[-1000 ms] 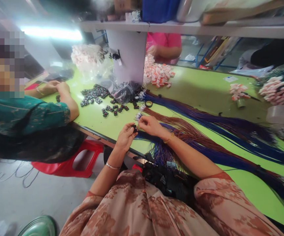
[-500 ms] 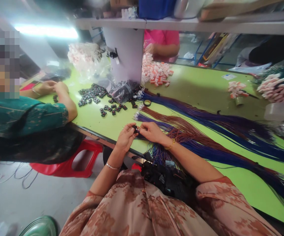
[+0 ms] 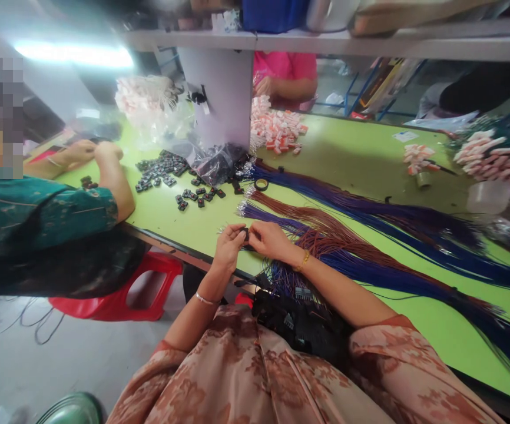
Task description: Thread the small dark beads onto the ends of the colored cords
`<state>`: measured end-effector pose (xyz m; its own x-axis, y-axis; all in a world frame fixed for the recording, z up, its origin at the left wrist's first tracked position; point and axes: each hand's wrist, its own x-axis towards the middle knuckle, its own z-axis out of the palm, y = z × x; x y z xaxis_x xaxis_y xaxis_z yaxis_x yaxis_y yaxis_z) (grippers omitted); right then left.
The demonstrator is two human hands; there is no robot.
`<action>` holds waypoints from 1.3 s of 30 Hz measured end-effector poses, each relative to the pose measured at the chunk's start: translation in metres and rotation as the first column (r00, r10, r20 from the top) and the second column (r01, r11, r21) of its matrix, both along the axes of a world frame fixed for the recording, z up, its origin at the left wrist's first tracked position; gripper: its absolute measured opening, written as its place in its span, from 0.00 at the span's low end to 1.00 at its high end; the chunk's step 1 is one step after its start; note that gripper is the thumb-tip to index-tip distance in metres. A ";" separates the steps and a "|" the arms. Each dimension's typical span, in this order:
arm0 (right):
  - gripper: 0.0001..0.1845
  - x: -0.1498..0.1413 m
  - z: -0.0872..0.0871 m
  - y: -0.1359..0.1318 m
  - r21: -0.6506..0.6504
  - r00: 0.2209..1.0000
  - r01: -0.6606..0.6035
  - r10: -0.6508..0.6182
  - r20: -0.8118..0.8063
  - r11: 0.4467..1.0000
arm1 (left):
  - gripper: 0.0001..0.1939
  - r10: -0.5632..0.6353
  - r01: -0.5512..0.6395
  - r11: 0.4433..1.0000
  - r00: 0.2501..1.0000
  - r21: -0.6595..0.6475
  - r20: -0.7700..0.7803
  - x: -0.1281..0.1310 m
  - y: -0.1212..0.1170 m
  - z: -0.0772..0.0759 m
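Observation:
My left hand [image 3: 229, 246] pinches a small black connector housing [image 3: 245, 234] between thumb and fingers, just over the near edge of the table. Right up against the housing, my right hand [image 3: 270, 238] has its fingertips closed on a thin wire, whose end is mostly hidden by the fingers. Beneath my right wrist runs a bundle of purple and blue wires [image 3: 347, 265]. Brown wires [image 3: 308, 215] lie just beyond it. Silver tips of wires [image 3: 242, 207] show past my hands. A dark heap of connectors and wires [image 3: 301, 324] rests in my lap.
Loose black connectors [image 3: 162, 171] lie on the green table [image 3: 162, 221], near a plastic bag [image 3: 217, 165] and a tape roll [image 3: 261, 185]. Orange-white connectors [image 3: 279, 132] are piled farther back. A co-worker's arm [image 3: 116, 176] rests at left, above a red stool [image 3: 149, 288].
My fingertips have come closer together at the housing, and the metal wire tip seen between them before is now hidden. The whole view has shifted slightly.

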<state>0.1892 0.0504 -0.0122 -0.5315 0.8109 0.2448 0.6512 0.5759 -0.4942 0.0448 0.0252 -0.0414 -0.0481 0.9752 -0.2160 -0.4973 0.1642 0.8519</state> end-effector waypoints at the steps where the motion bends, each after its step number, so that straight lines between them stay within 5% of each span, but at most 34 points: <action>1: 0.09 0.001 0.000 0.001 -0.006 1.000 0.010 -0.010 0.019 1.000 | 0.18 0.002 -0.002 1.000 1.000 -0.003 -0.003 0.002 0.000 -0.001; 5: 0.10 0.009 0.002 0.025 -0.095 1.000 0.008 -0.007 0.004 0.995 | 0.17 -0.017 0.017 0.999 1.000 -0.035 0.005 0.004 0.003 -0.003; 10: 0.12 0.025 -0.003 0.081 0.006 0.910 0.360 -0.352 0.220 0.933 | 0.17 -0.009 0.010 0.999 1.000 -0.048 0.007 0.003 0.009 -0.006; 13: 0.15 0.027 -0.012 0.098 0.035 0.850 0.404 -0.389 0.356 0.914 | 0.17 -0.017 0.017 0.998 1.000 -0.057 0.008 0.002 0.009 -0.008; 21: 0.18 0.025 -0.016 0.099 0.019 0.831 0.359 -0.329 0.449 0.933 | 0.17 -0.040 0.041 0.998 0.999 -0.054 0.017 0.000 0.008 -0.009; 26: 0.19 0.026 -0.011 0.100 -0.036 0.794 0.442 -0.372 0.481 0.896 | 0.18 -0.042 0.043 0.998 0.999 -0.054 0.023 0.000 0.008 -0.010; 31: 0.18 0.027 -0.012 0.100 0.000 0.811 0.367 -0.320 0.490 0.930 | 0.18 -0.049 0.050 0.997 0.999 -0.053 0.017 0.000 0.007 -0.010; 39: 0.15 0.033 -0.014 0.114 0.034 0.803 0.433 -0.402 0.440 0.901 | 0.16 -0.042 0.044 0.998 0.999 -0.055 0.027 -0.001 0.007 -0.012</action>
<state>0.2223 0.1648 -0.0262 -0.1761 0.9843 0.0130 0.9747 0.1762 -0.1374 0.0442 0.0319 -0.0530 0.0000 0.9626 -0.2708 -0.5103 0.2328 0.8279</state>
